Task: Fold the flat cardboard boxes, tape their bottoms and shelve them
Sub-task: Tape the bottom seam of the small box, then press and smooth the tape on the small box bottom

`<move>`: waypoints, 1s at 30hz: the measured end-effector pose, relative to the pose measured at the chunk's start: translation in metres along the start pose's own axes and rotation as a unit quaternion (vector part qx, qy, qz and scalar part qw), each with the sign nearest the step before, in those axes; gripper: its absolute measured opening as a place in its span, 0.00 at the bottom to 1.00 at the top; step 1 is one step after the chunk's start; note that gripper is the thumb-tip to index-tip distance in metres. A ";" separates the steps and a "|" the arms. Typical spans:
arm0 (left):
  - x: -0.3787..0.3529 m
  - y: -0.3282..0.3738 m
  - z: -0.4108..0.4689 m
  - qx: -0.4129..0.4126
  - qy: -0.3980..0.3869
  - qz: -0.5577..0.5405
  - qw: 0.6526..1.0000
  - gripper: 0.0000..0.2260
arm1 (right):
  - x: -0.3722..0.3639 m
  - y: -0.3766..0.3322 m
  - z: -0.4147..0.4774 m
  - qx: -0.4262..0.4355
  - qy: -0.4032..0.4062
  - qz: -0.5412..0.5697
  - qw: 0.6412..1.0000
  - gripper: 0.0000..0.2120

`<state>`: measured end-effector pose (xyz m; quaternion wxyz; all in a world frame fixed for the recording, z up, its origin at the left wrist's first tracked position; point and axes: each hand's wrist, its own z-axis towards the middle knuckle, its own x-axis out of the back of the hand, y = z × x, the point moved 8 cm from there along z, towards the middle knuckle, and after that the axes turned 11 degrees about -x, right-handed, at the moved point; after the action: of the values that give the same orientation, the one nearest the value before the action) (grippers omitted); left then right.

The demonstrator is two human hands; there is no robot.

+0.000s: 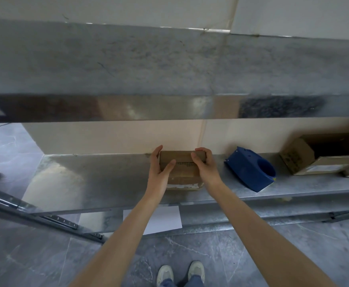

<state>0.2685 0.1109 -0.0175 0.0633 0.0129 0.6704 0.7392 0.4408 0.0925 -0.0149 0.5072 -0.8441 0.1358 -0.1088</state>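
Cardboard box (182, 172) looks light and stiff, probably crushable, so take it by the sides. Left hand (160, 172) and right hand (203, 168) grip it there, thumbs on top.

We are seeing the shelf (86, 183) lying bare toward its left edge; a blue holder (250, 170) and an open carton (306, 160) are crowding its right end.

We see a small brown cardboard box (182, 172) standing upright at the back of the metal shelf (86, 183), top closed, pale label low on its front.
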 end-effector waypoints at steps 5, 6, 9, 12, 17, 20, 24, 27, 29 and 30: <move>0.013 -0.006 -0.003 -0.008 0.030 0.132 0.991 0.29 | 0.018 0.002 0.003 -0.048 0.060 0.075 0.994 0.11; 0.014 -0.006 -0.004 -0.012 0.047 0.132 0.990 0.27 | 0.021 0.001 0.002 -0.042 0.065 0.066 0.995 0.11; 0.013 -0.001 -0.005 -0.021 0.074 0.099 0.992 0.23 | 0.025 -0.005 0.000 -0.014 0.062 -0.011 0.998 0.11; 0.012 0.007 -0.002 -0.037 0.090 0.083 0.992 0.20 | 0.029 -0.010 -0.001 0.001 0.034 -0.104 0.994 0.11; 0.007 0.014 0.004 -0.047 0.083 0.134 0.986 0.15 | 0.047 -0.025 -0.002 0.033 -0.040 -0.234 0.971 0.08; 0.009 0.020 0.008 -0.074 0.090 0.236 0.965 0.14 | 0.083 -0.038 0.004 0.099 0.002 -0.296 0.950 0.10; 0.012 0.032 0.002 -0.100 0.134 0.356 0.919 0.17 | 0.138 -0.042 0.018 0.154 0.066 -0.427 0.889 0.17; 0.005 0.044 -0.009 -0.111 0.174 0.426 0.881 0.20 | 0.170 -0.028 0.030 0.141 0.076 -0.531 0.832 0.26; -0.001 0.047 -0.016 -0.107 0.198 0.447 0.865 0.20 | 0.180 -0.019 0.034 0.119 0.055 -0.562 0.817 0.29; -0.004 0.047 -0.021 -0.102 0.209 0.447 0.864 0.19 | 0.181 -0.015 0.035 0.112 0.029 -0.567 0.816 0.29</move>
<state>0.2665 0.0855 0.0277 -0.4145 0.1500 0.5113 0.7377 0.6235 0.0669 -0.0098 0.4431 -0.7054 -0.3651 -0.4156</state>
